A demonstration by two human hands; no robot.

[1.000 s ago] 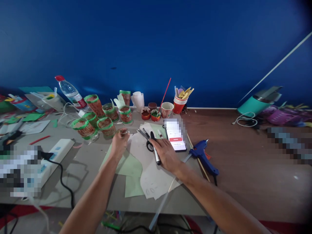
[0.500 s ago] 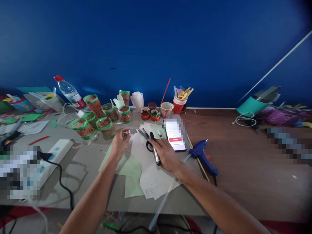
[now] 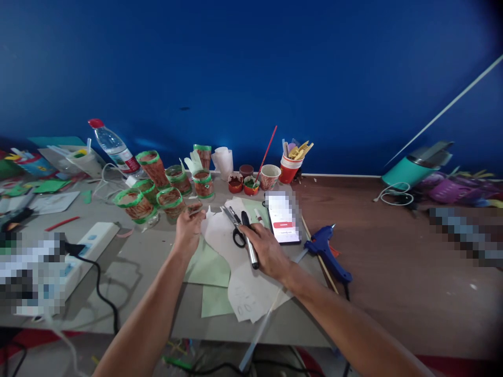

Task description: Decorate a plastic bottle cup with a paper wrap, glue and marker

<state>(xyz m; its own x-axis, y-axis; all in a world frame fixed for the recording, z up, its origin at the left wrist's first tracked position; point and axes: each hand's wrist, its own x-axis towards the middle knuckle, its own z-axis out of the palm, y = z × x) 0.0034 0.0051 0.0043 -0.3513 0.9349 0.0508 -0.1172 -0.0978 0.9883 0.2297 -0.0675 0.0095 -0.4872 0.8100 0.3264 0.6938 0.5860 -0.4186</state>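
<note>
My left hand (image 3: pixel 188 230) is at the left edge of the white paper sheet (image 3: pixel 239 285), its fingers pinched together. A small thing shows at the fingertips, too unclear to name. My right hand (image 3: pixel 269 250) lies on the sheet, fingers curled over a silver and black marker pen (image 3: pixel 251 252). Scissors (image 3: pixel 238 237) with black handles lie against the pen, partly under the fingers. Light green paper (image 3: pixel 212 267) lies beneath the white sheet, which bears faint pencil marks near its lower end.
Several brown-and-green painted cups (image 3: pixel 135 207) stand behind my left hand. Paint cups (image 3: pixel 236 183) are at the back. A phone (image 3: pixel 282 217) and a blue glue gun (image 3: pixel 328 251) lie to the right. At left are a power strip (image 3: pixel 92 243) and a tilted bottle (image 3: pixel 118 152).
My left hand has moved slightly left and down. The green paper that stuck out left of my left forearm no longer shows there. My right hand stays nearly in place.
</note>
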